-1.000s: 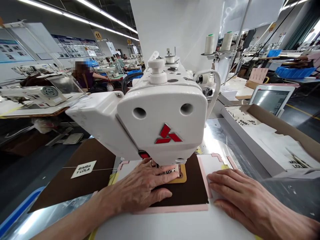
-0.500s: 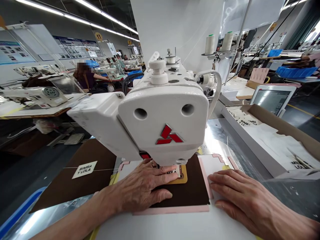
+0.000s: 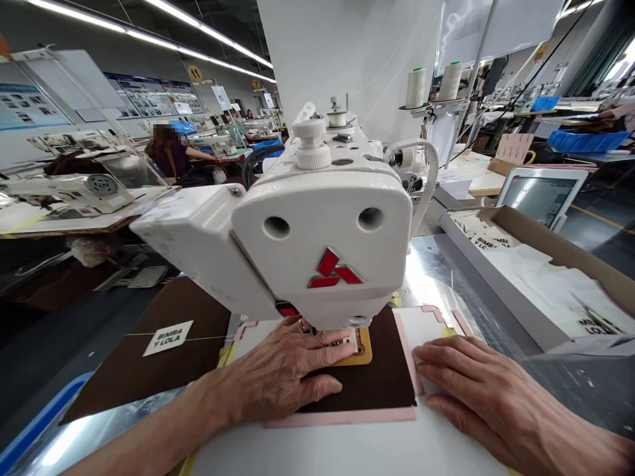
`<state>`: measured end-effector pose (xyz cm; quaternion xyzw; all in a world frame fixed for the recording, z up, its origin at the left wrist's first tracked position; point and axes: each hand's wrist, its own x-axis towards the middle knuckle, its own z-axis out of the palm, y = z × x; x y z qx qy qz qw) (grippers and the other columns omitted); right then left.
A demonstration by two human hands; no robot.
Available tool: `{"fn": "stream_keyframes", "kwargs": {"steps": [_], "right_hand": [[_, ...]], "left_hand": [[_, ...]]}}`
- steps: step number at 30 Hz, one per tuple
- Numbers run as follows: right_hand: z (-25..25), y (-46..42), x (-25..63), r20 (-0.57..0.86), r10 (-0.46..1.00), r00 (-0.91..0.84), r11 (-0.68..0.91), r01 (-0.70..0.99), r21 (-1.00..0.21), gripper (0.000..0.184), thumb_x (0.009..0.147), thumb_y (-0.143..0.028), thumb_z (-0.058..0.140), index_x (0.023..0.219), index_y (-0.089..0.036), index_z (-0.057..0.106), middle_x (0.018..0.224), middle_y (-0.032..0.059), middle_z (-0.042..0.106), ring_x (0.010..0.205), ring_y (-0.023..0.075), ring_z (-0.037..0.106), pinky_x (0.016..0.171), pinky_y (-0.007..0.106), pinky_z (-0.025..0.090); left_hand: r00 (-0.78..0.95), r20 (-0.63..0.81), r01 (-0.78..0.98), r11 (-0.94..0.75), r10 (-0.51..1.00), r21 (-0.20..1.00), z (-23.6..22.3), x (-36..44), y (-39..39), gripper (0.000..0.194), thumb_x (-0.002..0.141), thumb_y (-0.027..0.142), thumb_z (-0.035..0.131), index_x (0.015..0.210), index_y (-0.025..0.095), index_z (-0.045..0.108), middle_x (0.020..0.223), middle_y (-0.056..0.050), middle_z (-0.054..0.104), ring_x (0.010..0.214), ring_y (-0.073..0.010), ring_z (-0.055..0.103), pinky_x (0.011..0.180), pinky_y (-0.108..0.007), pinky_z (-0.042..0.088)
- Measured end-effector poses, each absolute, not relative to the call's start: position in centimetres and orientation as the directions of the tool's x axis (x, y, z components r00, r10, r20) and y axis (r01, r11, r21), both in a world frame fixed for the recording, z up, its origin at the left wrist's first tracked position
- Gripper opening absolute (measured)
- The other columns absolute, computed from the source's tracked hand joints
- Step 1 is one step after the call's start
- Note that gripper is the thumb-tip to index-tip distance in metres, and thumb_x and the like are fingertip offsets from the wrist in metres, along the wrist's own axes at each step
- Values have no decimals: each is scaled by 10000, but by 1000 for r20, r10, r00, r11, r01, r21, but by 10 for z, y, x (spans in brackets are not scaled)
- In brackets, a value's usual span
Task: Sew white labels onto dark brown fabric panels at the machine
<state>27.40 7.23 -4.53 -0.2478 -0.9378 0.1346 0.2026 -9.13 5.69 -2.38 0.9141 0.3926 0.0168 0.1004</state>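
Observation:
A white sewing machine head (image 3: pixel 317 231) with a red emblem hangs over the work. Under it lies a dark brown panel (image 3: pixel 381 380) inside a pink-edged white template (image 3: pixel 347 418). My left hand (image 3: pixel 278 373) lies flat on the brown panel, fingers stretched toward a white label (image 3: pixel 342 342) in a tan frame beneath the needle. My right hand (image 3: pixel 476 390) rests flat on the template's right side, fingers spread, holding nothing.
A second brown panel (image 3: pixel 163 344) with a white label lies to the left. A cardboard tray (image 3: pixel 546 277) of white labelled pieces and a tablet screen (image 3: pixel 538 195) stand to the right. Thread cones (image 3: pixel 415 87) are behind. Another person sits at a far machine (image 3: pixel 171 155).

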Motion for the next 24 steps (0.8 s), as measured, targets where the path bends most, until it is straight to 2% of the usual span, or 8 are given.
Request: {"fn": "stream_keyframes", "kwargs": {"steps": [6,10,17,24], "right_hand": [[-47,73,274,313,516,-798,843,408,-350,242,1106,-257,542,1306,-244,677,1289,61,723,1202,256,672,1120,438,524],[-47,74,272,328,512,-794,843,392,-368,243,1106,-250,543,1313,-243,669,1277,42,725,1193,245,666,1124,419,509],[-48,72,274,312,525,-792,836,409,-367,199,1098,-235,553,1266,-242,660,1305,19,712,1204,235,654,1142,422,485],[-45,72,272,290,527,-799,828,405,-388,198,1117,-245,527,1273,-243,648,1285,35,709,1191,227,653,1115,421,498]], "left_hand": [[689,-33,718,-675,724,171,-21,-90,55,561,1037,426,685,1571,376,520,1607,21,525,1342,-313,632,1090,-394,473],[686,-55,724,-673,726,151,-20,-90,55,564,1052,421,662,1588,368,495,1624,16,500,1325,-320,647,1059,-409,496],[697,-13,706,-683,717,189,-20,-89,55,567,1056,382,661,1595,356,486,1624,-1,499,1363,-277,634,1094,-368,486],[701,-59,712,-693,711,114,-19,-87,51,515,1086,393,610,1585,327,504,1650,10,469,1340,-298,639,1076,-399,477]]}}
